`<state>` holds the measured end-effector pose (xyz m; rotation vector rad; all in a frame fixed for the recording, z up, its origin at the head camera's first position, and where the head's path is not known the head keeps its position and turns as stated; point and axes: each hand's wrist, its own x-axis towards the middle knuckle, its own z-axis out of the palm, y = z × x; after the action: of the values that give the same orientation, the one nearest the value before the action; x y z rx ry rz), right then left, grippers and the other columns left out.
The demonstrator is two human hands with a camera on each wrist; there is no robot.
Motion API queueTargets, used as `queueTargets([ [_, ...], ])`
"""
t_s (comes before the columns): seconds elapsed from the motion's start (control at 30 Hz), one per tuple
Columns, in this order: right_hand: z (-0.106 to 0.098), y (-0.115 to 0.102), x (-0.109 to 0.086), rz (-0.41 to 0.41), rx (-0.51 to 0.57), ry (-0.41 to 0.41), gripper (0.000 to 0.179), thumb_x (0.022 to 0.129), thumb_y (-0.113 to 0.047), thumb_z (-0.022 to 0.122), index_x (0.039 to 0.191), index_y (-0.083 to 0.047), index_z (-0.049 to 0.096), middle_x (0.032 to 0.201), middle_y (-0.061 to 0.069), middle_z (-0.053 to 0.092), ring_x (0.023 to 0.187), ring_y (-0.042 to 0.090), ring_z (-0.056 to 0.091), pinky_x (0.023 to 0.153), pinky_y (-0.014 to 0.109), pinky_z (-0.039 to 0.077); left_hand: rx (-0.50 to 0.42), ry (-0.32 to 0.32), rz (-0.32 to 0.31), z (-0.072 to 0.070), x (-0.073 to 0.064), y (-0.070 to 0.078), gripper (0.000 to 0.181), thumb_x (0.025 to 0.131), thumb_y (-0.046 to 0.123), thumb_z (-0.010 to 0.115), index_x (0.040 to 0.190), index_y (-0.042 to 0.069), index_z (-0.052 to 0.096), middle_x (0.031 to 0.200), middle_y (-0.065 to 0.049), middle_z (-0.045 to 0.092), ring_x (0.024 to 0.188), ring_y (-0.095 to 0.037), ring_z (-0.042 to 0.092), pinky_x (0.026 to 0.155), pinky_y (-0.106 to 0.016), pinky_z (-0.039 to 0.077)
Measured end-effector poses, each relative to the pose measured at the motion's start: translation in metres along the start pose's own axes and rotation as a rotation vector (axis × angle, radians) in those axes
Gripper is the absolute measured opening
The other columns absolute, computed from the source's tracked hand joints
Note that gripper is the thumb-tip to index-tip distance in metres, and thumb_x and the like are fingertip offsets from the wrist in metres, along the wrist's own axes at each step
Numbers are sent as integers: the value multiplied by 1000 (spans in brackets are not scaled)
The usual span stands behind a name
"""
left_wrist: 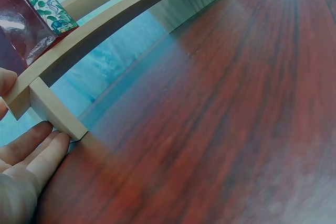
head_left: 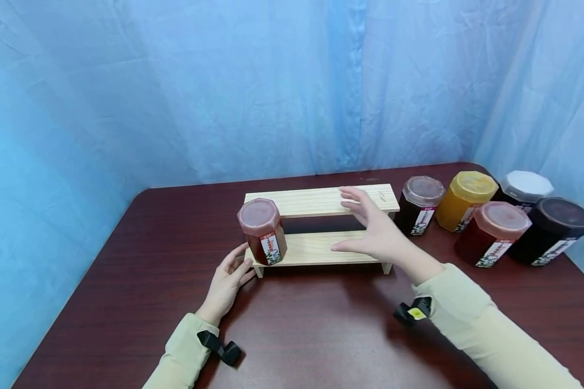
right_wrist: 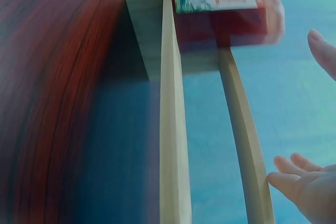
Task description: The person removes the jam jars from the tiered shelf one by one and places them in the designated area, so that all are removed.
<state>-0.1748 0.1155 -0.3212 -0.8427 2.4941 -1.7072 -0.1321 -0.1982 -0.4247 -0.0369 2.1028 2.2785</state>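
A pale two-tier wooden rack (head_left: 321, 249) stands on the table, its upper tier set behind the lower one. On the left end of the lower tier stands an eight-sided jar (head_left: 272, 246) of reddish-brown contents, upright, its label facing front. My left hand (head_left: 227, 281) touches the rack's left end, and in the left wrist view its fingers (left_wrist: 50, 153) lie against the short leg. Over the rack's right half my right hand (head_left: 377, 229) is spread, thumb apart from the fingers, nothing held. The right wrist view shows the jar (right_wrist: 220, 24) well away from that hand.
Several more jars stand right of the rack: a dark one (head_left: 413, 213) closest to it, a yellow one (head_left: 455, 208), a white-lidded one (head_left: 525, 186), a red one (head_left: 482, 240) and a black one (head_left: 540, 237). Blue curtains (head_left: 253, 92) hang behind the dark table (head_left: 185, 232).
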Motion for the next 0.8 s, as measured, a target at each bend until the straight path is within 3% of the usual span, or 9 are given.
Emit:
queueTargets([
  [0.27, 36, -15, 20, -25, -5, -73, 99, 65, -7, 87, 145, -14, 29, 151, 7, 30, 136, 28, 36, 113, 43, 28, -1, 1, -11, 1, -1, 2, 48, 98, 11, 51, 143, 7, 37, 115, -11, 53, 100, -6, 59, 88, -29, 50],
  [0.4, 53, -18, 28, -55, 3, -92, 99, 63, -6, 88, 144, -12, 31, 147, 12, 34, 134, 31, 38, 112, 42, 30, -2, 11, -16, 1, -1, 1, 47, 97, 9, 51, 143, 6, 38, 111, -8, 54, 99, -6, 60, 87, -29, 51],
  [0.5, 65, -21, 33, -78, -3, -110, 98, 62, -7, 88, 143, -11, 32, 144, 16, 37, 130, 33, 42, 110, 43, 32, -11, 17, -14, 0, 0, 0, 47, 97, 7, 50, 142, 6, 38, 110, -7, 55, 98, -6, 60, 86, -28, 51],
  [0.8, 94, -20, 44, -140, -50, -166, 94, 66, -12, 87, 143, -12, 33, 139, 12, 42, 126, 25, 49, 105, 38, 40, -31, 0, 0, 0, 1, -1, 47, 97, 5, 49, 143, 5, 37, 111, -7, 55, 98, -6, 61, 86, -27, 51],
])
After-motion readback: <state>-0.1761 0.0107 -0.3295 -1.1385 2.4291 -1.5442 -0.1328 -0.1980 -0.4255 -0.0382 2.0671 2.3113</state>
